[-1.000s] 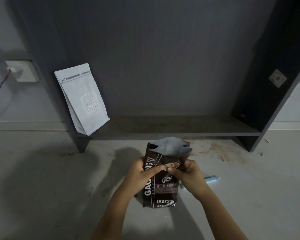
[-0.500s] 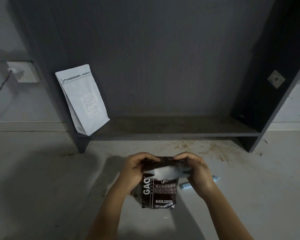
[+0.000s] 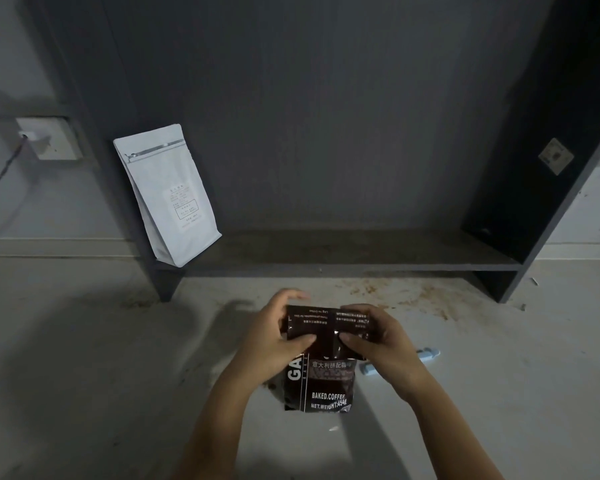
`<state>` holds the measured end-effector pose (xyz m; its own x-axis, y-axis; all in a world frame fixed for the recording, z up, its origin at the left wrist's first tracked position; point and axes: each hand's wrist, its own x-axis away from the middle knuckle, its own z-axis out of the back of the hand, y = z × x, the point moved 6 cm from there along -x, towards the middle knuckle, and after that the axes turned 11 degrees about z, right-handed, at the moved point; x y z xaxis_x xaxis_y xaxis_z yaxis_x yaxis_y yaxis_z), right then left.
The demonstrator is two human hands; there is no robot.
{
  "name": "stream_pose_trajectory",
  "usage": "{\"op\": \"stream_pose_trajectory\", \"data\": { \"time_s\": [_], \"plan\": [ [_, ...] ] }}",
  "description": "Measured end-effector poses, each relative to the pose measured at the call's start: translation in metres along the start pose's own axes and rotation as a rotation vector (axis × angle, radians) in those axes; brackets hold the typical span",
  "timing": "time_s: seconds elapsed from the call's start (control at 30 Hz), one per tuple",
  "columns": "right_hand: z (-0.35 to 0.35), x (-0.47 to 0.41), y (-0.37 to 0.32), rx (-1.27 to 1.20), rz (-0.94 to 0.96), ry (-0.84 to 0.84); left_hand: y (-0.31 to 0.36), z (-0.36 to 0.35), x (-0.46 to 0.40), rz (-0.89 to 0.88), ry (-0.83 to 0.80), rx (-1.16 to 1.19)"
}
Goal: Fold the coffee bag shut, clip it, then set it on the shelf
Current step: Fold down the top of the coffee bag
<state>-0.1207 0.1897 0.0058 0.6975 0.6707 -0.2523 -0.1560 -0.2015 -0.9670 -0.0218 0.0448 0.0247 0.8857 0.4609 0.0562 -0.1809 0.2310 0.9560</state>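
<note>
A dark brown coffee bag [image 3: 321, 386] with white lettering stands upright on the pale floor, its top folded forward and down over the front. My left hand [image 3: 276, 336] pinches the fold's left side, thumb on the front. My right hand [image 3: 374, 336] holds the right side of the fold the same way. A light blue clip [image 3: 400, 362] lies on the floor just right of the bag, partly hidden behind my right wrist. The dark shelf board [image 3: 343, 252] runs low across the unit beyond the bag.
A white pouch [image 3: 168, 195] leans at the shelf's left end against the side panel. Brown stains [image 3: 413, 296] mark the floor before the shelf. A wall socket with a cable [image 3: 45, 138] sits at the left. The shelf's right panel [image 3: 541, 188] rises steeply.
The bag's open top, standing up a second ago, has been rolled forward and down. Both hands moved from the bag's mouth onto the fold and now press it flat.
</note>
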Motion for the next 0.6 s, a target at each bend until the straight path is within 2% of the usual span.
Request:
{"op": "stream_pose_trajectory", "data": {
  "time_s": [0.1, 0.23, 0.3, 0.43, 0.53, 0.6],
  "plan": [
    [0.005, 0.000, 0.007, 0.109, 0.033, 0.105, -0.016, 0.004, -0.006, 0.071, 0.115, 0.070],
    [0.005, 0.001, 0.013, 0.191, 0.060, 0.229, -0.021, 0.002, -0.010, 0.078, 0.218, 0.031],
    [0.003, 0.000, 0.014, 0.226, 0.063, 0.250, -0.020, 0.000, -0.007, 0.056, 0.224, 0.016],
    [0.005, 0.000, 0.015, 0.285, 0.081, 0.275, -0.012, -0.004, -0.001, -0.099, 0.178, 0.061],
    [0.000, 0.003, 0.007, 0.270, 0.126, 0.220, -0.015, -0.002, 0.000, -0.117, 0.320, 0.083],
    [-0.002, 0.006, -0.003, 0.186, 0.192, 0.231, -0.013, -0.006, 0.001, -0.117, 0.355, 0.085]
  ]
}}
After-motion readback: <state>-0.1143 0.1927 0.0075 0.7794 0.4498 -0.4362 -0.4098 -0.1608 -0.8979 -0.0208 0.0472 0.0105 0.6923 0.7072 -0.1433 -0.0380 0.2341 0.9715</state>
